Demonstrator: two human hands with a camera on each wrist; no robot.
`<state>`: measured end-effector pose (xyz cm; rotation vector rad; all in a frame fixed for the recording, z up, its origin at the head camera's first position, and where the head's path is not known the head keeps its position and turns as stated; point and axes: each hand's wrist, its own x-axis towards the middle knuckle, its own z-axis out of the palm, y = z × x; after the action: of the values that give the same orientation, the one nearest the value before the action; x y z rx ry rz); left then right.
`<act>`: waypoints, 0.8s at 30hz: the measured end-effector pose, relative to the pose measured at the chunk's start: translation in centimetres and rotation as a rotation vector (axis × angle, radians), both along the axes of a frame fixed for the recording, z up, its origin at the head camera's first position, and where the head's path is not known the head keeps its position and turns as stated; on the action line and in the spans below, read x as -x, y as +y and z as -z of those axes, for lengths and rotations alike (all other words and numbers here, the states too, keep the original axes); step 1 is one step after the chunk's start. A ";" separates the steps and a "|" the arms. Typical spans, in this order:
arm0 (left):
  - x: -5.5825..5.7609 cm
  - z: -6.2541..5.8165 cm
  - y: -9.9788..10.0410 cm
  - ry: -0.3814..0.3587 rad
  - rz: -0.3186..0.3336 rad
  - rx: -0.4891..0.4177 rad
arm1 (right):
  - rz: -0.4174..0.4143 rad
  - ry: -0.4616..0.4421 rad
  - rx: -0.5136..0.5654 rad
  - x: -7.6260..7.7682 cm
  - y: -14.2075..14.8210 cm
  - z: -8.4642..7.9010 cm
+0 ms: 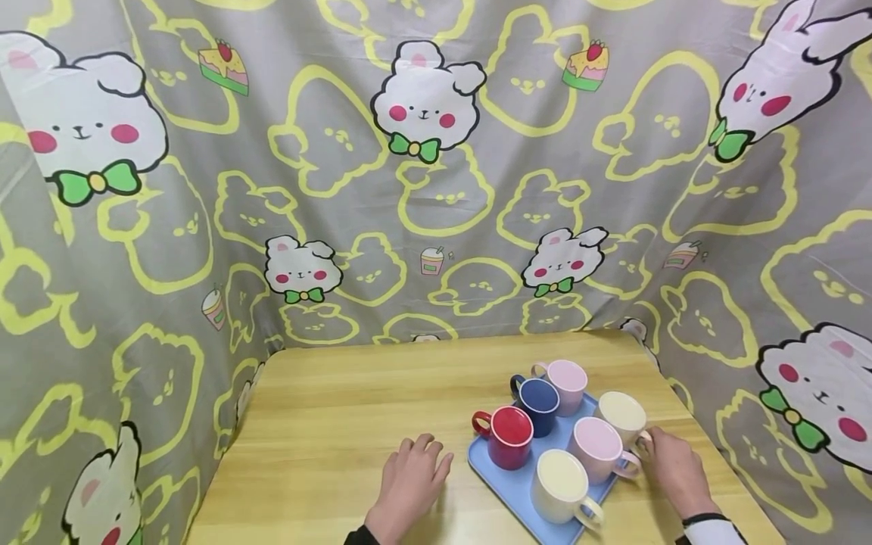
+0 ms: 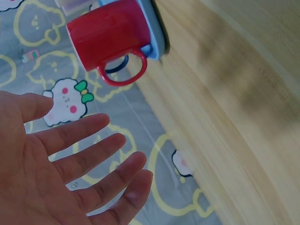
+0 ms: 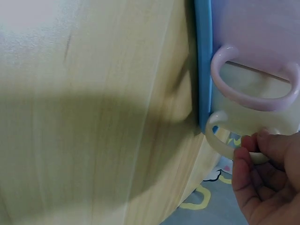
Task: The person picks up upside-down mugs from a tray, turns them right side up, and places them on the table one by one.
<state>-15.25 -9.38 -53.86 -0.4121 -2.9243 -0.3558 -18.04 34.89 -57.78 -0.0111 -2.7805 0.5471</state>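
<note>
My right hand (image 1: 677, 467) pinches the handle of the far cream mug (image 1: 623, 415) at the tray's right side; in the right wrist view thumb and fingertips close on that handle (image 3: 220, 143). My left hand (image 1: 412, 482) hovers over the table left of the tray, fingers spread and holding nothing. Nearest to it is the red mug (image 1: 510, 437), its handle pointing left. On the blue tray (image 1: 504, 496) also stand a navy mug (image 1: 538, 406), a pink mug (image 1: 567, 386) at the back, another pink mug (image 1: 598, 448) and a cream mug (image 1: 560, 484) in front.
The tray lies on the right part of a wooden table (image 1: 327, 431). A grey curtain (image 1: 381, 227) with cartoon bears hangs behind the table and along both sides. The mugs stand close together in two rows.
</note>
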 end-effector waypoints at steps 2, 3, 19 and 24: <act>0.2 -0.2 0.3 -0.011 0.010 0.001 | 0.020 0.029 0.004 -0.1 0.0 0.1; 0.3 -0.2 0.4 -0.015 0.014 0.000 | 0.033 0.039 0.006 -0.2 0.0 0.2; 0.3 -0.5 1.6 -0.003 0.010 -0.029 | 0.166 0.356 0.043 -0.6 -1.3 -4.3; 0.7 -0.8 1.7 0.019 0.014 -0.040 | 0.142 0.429 0.113 -0.6 -3.1 -7.1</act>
<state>-15.91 -7.72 -53.02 -0.4277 -2.8921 -0.4095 -17.49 31.74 -50.73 -0.1021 -2.3103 0.5899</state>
